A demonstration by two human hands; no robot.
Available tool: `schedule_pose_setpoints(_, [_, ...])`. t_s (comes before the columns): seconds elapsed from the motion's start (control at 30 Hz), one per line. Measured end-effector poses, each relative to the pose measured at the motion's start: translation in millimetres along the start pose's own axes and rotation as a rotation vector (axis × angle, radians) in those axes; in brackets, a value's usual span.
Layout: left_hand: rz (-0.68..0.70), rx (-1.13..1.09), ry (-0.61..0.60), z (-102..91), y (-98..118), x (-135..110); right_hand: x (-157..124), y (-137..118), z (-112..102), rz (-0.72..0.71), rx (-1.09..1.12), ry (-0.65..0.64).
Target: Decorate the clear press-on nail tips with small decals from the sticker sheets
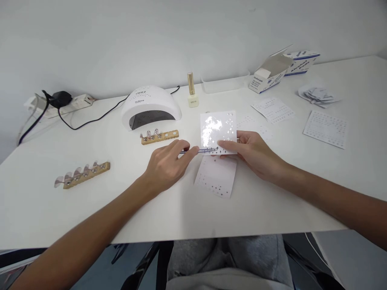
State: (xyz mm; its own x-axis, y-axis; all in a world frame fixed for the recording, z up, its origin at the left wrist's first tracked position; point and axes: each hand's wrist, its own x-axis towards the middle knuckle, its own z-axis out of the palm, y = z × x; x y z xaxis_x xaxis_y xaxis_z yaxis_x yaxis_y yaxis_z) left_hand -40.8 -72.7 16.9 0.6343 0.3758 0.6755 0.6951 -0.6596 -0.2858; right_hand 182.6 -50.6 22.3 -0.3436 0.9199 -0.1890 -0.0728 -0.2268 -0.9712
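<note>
My left hand [170, 162] is closed around slim metal tweezers [203, 150], whose tips reach the lower part of a glossy sticker sheet [216, 128]. Small silver star shapes dot the sheet's right side and bottom. My right hand [252, 153] pinches that sheet at its lower right, thumb in front, other fingers mostly hidden behind it. Below it, a second sticker sheet [216, 177] lies on the table. Just beyond my left hand is a short wooden nail-tip stand [160, 137] with a few clear nail tips at its left end.
A longer nail-tip stand [86, 176] lies at left. Behind are a white nail lamp [151, 105], a polish bottle [193, 96], a clear tray [225, 83] and alcohol pad boxes [269, 74]. More sticker sheets [325, 128] and a packet pile [317, 95] sit right; a power strip [81, 102] sits left.
</note>
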Motion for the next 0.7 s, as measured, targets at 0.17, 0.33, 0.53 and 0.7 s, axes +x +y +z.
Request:
schedule_pose_setpoints(0.17, [0.003, -0.003, -0.004, 0.2, 0.4, -0.5, 0.7, 0.3, -1.0, 0.001, -0.017, -0.007])
schedule_pose_setpoints(0.33, [0.000, -0.003, -0.008, 0.1, 0.8, -0.1, -0.6, -0.7, 0.4, -0.004, -0.007, 0.008])
schedule_pose_setpoints(0.53, [-0.003, -0.005, 0.016, -0.8, 2.1, 2.0, -0.8, 1.3, 0.1, -0.009, 0.004, 0.023])
schedule_pose_setpoints(0.7, [-0.017, 0.005, 0.005, -0.9, 2.4, 1.1, -0.9, 2.9, -1.3, -0.003, -0.013, 0.027])
